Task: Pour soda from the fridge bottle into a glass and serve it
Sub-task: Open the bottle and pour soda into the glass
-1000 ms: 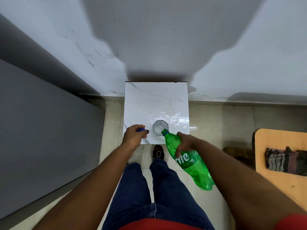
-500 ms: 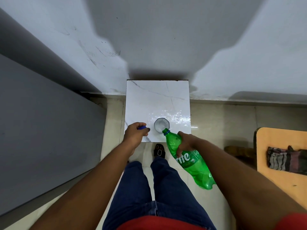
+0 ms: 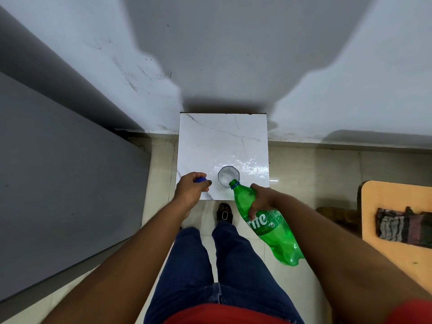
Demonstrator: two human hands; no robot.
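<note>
A green soda bottle [image 3: 268,226] is tilted with its open neck at the rim of a clear glass [image 3: 228,176]. The glass stands upright near the front of a small white marble table [image 3: 222,136] and holds foamy liquid. My right hand [image 3: 263,198] grips the bottle's upper body. To the left of the glass, my left hand [image 3: 190,189] is closed on a blue bottle cap [image 3: 200,180] and rests at the table's front left edge.
A grey fridge side [image 3: 58,183] fills the left. A white wall stands behind the table. At the right is a wooden surface [image 3: 383,199] with a folded striped cloth [image 3: 402,224]. My legs and a sandalled foot [image 3: 224,213] are below the table's front edge.
The bottle has tipped a little further toward the glass, and white foam now shows inside the glass. My left hand has stayed in place with the cap.
</note>
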